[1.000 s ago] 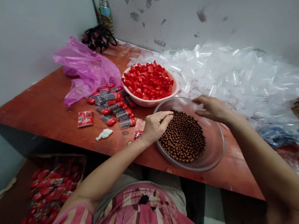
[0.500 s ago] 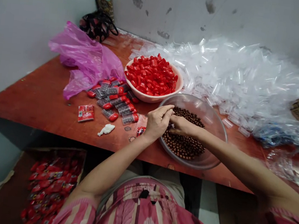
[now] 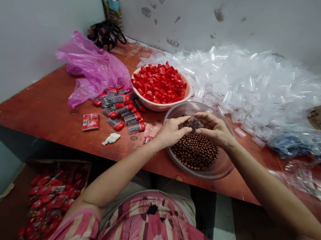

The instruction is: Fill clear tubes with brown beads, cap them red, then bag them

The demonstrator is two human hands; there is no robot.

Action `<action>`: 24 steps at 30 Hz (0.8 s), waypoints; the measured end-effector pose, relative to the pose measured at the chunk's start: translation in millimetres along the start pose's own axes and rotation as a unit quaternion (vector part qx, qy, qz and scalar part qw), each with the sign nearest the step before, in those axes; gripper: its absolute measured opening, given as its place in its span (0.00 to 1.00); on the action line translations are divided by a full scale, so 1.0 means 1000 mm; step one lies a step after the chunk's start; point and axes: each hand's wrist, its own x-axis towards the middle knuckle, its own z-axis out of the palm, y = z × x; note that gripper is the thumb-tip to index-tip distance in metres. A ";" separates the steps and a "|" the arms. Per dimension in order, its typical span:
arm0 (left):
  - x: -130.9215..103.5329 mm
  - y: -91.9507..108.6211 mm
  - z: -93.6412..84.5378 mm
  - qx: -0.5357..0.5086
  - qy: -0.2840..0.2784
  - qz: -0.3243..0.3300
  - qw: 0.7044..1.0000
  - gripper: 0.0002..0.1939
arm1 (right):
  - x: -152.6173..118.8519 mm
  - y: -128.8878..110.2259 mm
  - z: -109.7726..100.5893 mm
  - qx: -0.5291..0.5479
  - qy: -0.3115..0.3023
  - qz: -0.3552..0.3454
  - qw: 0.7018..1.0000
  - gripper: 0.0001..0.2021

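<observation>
Over a clear plastic bowl [image 3: 226, 167] of brown beads [image 3: 196, 150], my left hand [image 3: 172, 132] and my right hand [image 3: 215, 130] meet from either side. Between their fingertips is a small clear container [image 3: 194, 124] with dark contents; the fingers of both hands are closed on its ends. Behind and left of the bowl stands a pale bowl [image 3: 162, 106] heaped with red caps [image 3: 160, 83]. Filled containers with red caps [image 3: 127, 110] lie in a pile on the table left of my left hand.
Many clear empty tubes [image 3: 239, 78] cover the back right. A pink plastic bag [image 3: 97, 65], a red packet [image 3: 90, 122] and a white crumpled piece [image 3: 111, 139] lie on the left. Below the table [image 3: 35, 107] is a box of red items [image 3: 51, 200].
My right hand has risen from among the beads and turned, so the clear container now shows between both hands. The view has shifted slightly.
</observation>
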 end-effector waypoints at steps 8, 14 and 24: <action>0.007 -0.014 0.003 -0.134 -0.035 0.003 0.990 0.19 | -0.006 -0.011 -0.008 -0.218 -0.004 -0.089 0.972 0.19; 0.005 -0.011 0.001 -0.147 -0.053 -0.022 0.987 0.18 | -0.003 -0.024 -0.014 -0.344 -0.071 -0.118 0.929 0.14; 0.004 -0.011 0.002 -0.133 -0.029 -0.009 0.991 0.16 | -0.004 -0.028 -0.009 -0.240 -0.061 0.007 0.969 0.15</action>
